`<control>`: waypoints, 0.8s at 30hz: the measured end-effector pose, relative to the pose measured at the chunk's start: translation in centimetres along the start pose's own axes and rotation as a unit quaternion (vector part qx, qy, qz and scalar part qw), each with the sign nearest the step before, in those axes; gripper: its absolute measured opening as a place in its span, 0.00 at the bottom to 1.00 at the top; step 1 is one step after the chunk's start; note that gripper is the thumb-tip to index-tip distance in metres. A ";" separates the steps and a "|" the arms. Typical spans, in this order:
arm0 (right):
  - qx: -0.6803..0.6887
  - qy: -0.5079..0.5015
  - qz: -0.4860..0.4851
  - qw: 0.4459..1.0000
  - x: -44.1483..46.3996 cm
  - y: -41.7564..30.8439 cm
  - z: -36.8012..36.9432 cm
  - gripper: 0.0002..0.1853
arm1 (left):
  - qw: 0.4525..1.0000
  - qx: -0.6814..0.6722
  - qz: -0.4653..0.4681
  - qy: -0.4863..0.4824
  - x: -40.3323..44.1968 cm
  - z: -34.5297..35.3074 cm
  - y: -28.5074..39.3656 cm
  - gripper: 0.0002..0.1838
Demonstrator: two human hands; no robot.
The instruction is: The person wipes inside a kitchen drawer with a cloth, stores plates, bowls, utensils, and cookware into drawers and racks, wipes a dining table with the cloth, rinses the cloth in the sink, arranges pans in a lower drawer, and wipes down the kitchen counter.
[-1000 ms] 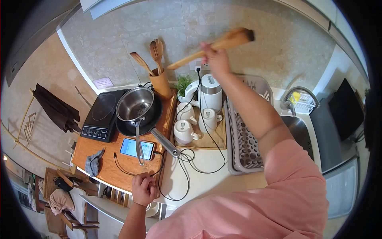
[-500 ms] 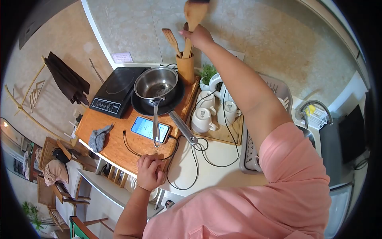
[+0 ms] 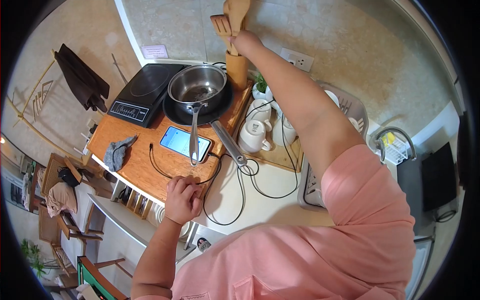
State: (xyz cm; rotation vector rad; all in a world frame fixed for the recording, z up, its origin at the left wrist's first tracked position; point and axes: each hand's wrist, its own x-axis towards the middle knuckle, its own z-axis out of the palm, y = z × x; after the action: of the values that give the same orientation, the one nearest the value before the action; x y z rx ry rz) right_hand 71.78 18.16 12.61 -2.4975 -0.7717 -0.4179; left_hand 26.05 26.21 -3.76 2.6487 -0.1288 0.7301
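Observation:
At the back of the counter, my right hand (image 3: 246, 44) is closed around the handle of a wooden spatula (image 3: 238, 11). A slotted wooden turner (image 3: 220, 25) leans beside it, and the handles go down into a wooden utensil holder (image 3: 236, 70). My left hand (image 3: 183, 199) rests loosely curled at the front edge of the wooden board (image 3: 142, 172), with nothing visible in it. Just beyond it lie a lit phone (image 3: 180, 142) and a black cable (image 3: 212, 181). A steel saucepan (image 3: 198, 90) sits in a black frying pan (image 3: 172, 112), its handle reaching over the phone.
An induction cooker (image 3: 145, 92) stands left of the pans, with a grey cloth (image 3: 118, 152) in front. Several white mugs (image 3: 254, 135) stand upside down on a wooden tray (image 3: 280, 167). A small potted plant (image 3: 260, 86), a dish rack (image 3: 311, 192) and a faucet (image 3: 400, 132) are rightward.
My right hand and the wooden spatula have come down toward the holder, and the spatula now sits beside the slotted turner. My left hand stays curled at the edge. The view has shifted slightly.

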 end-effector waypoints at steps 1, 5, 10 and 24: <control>0.003 -0.002 -0.004 1.000 0.0 -0.4 0.1 0.25 | 1.000 0.003 -0.004 0.001 0.0 -0.1 0.0 0.11; 0.023 -0.005 0.055 0.998 -1.0 -1.4 0.2 0.27 | 1.000 -0.003 -0.001 0.006 -0.2 0.0 -0.3 0.13; 0.039 0.030 0.086 0.995 -1.9 -0.5 2.1 0.26 | 1.000 -0.012 0.000 0.011 -0.3 -0.3 -0.4 0.11; 0.126 -0.207 0.058 0.968 -9.2 0.5 -5.4 0.34 | 0.999 -0.021 0.021 0.031 -1.3 0.0 -1.0 0.09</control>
State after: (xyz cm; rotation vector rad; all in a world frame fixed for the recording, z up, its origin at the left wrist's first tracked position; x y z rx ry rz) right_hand 64.04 10.81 13.10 -2.3946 -0.7702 0.2415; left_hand 25.12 27.14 -4.83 2.5873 -0.1829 0.8125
